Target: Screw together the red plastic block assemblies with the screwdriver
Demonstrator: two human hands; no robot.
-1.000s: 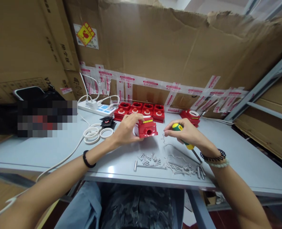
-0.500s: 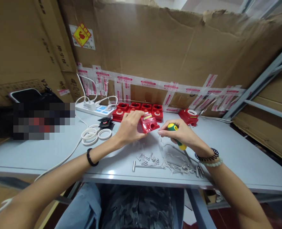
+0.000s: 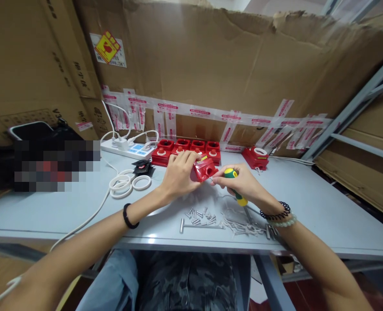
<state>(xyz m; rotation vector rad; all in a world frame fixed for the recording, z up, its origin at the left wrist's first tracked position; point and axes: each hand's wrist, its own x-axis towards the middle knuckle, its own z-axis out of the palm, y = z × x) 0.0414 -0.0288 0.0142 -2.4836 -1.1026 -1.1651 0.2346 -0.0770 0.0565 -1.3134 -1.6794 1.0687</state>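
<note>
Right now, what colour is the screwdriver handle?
Green and yellow screwdriver handle, in the right hand; head view.

Grey table (image 3: 324,203) bears screws (image 3: 199,215), white rings (image 3: 128,183).

Bare table (image 3: 308,203) to the right of the right hand (image 3: 239,183): open passage. Near edge blocked by scattered screws (image 3: 200,215) and wire clips (image 3: 246,226). Left of the left hand (image 3: 178,175): white rings (image 3: 126,183), cable (image 3: 90,218). Behind: row of red housings (image 3: 188,149), power strip (image 3: 128,149), cardboard wall (image 3: 226,65).
</note>
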